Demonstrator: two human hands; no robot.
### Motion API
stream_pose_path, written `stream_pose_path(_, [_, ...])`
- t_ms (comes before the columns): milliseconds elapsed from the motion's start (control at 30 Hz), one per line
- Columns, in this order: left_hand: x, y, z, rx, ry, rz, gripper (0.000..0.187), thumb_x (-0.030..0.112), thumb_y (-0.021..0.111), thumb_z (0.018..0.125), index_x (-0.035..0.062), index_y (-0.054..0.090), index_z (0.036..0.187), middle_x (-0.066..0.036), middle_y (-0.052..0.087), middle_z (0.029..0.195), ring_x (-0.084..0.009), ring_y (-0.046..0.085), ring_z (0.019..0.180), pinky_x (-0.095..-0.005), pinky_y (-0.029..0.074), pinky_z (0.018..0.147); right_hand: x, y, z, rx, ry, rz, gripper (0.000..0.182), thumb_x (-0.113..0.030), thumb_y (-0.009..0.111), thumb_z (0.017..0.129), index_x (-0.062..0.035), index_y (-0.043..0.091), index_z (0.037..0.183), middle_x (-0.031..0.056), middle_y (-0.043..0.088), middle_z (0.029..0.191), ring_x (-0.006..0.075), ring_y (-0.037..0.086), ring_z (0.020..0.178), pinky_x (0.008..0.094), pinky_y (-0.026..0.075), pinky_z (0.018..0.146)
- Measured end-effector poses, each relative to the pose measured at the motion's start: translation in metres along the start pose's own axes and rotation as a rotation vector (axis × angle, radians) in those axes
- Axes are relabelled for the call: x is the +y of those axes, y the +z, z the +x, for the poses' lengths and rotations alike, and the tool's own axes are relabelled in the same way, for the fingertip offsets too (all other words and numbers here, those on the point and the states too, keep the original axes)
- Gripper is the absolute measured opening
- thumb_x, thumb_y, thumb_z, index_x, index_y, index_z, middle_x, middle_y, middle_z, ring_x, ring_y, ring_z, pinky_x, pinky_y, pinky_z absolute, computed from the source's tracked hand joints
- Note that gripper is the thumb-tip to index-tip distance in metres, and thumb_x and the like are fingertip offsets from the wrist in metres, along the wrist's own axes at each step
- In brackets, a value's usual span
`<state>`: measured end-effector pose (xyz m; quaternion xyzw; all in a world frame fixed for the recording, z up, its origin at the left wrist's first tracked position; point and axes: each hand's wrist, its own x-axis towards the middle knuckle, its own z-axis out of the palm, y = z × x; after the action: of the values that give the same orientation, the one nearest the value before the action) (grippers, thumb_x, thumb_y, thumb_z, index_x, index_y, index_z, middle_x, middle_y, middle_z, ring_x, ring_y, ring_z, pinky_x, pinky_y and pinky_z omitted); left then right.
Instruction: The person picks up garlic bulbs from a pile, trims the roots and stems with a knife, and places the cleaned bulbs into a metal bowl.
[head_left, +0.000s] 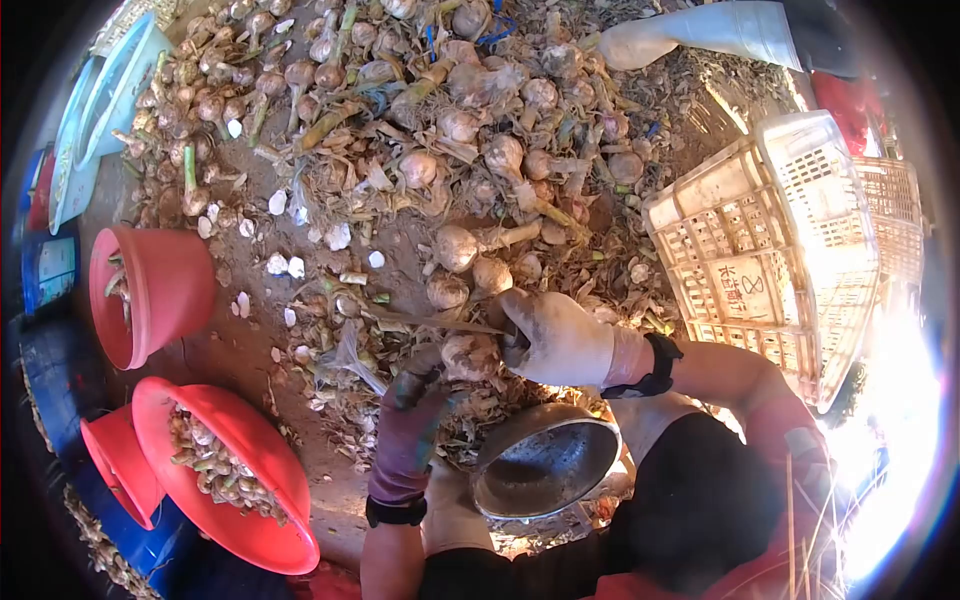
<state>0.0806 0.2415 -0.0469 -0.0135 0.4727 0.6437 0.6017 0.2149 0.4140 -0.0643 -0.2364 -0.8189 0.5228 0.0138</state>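
In head view: pinching a bulb in the left hand, beyond the far rim of the bowl; gripping a knife in the curled right hand. Probably light, firm, slippery-skinned; best held round the belly.

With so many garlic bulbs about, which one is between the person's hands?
The bulb just below the blade in the picture, between the gloved left hand and right hand; the nearest other bulbs lie loose beyond the blade.

Partly legible Chinese characters on crate
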Motion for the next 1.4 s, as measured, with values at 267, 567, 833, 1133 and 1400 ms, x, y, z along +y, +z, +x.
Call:
stream_pose_path(267, [-0.015,0.000,-0.001,-0.112,0.035,0.423,0.045,-0.008,0.056,0.085,0.0015,0.047,0.128,-0.009,0.061,0.115,-0.0164,0.059,0.107,-0.0286,0.048,0.093,-0.004,0.001,0.004,-0.088,-0.198,-0.202,0.032,-0.017,0.064,0.071,-0.0019,0.052,0.096,0.0181,0.056,0.068,0.0387,0.058,0.062,0.0466,0.047,0.054])
stream_pose_path(567, [-0.022,-0.027,-0.004,-0.013,0.433,1.016,0.040,0.018,0.063,0.089,0.0042,0.050,0.124,-0.011,0.060,0.111,-0.0195,0.062,0.097,-0.0325,0.052,0.085,-0.012,-0.016,-0.013,-0.086,-0.374,-0.245,0.028,-0.025,0.067,0.075,-0.0050,0.052,0.088,0.0123,0.055,0.064,0.0344,0.058,0.055,0.0432,0.047,0.049])
stream_pose_path(833, [-0.019,-0.003,-0.018,0.168,0.154,0.490,0.048,0.018,0.065,0.088,0.0013,0.045,0.128,-0.011,0.062,0.112,-0.0193,0.062,0.101,-0.0319,0.052,0.085,-0.005,-0.009,-0.014,-0.128,-0.385,-0.214,0.029,-0.026,0.067,0.076,-0.0072,0.055,0.095,0.0114,0.054,0.060,0.0317,0.059,0.055,0.0407,0.048,0.048])
stream_pose_path(1133, [0.001,0.013,-0.033,-0.107,0.347,0.601,0.049,0.031,0.070,0.084,-0.0009,0.054,0.118,-0.009,0.063,0.102,-0.0159,0.061,0.093,-0.0275,0.051,0.077,0.042,-0.008,0.012,-0.098,0.118,-0.354,0.022,-0.022,0.067,0.080,-0.0060,0.055,0.089,0.0135,0.059,0.065,0.0325,0.059,0.059,0.0423,0.048,0.054])
stream_pose_path(1400, [0.014,-0.002,-0.010,0.099,0.301,0.074,0.054,-0.001,0.059,0.075,0.0073,0.042,0.126,-0.012,0.055,0.113,-0.0204,0.058,0.100,-0.0292,0.051,0.083,-0.003,-0.012,0.008,-0.008,0.238,0.019,0.028,-0.031,0.068,0.076,-0.0049,0.059,0.082,0.0150,0.059,0.064,0.0349,0.060,0.061,0.0417,0.048,0.057])
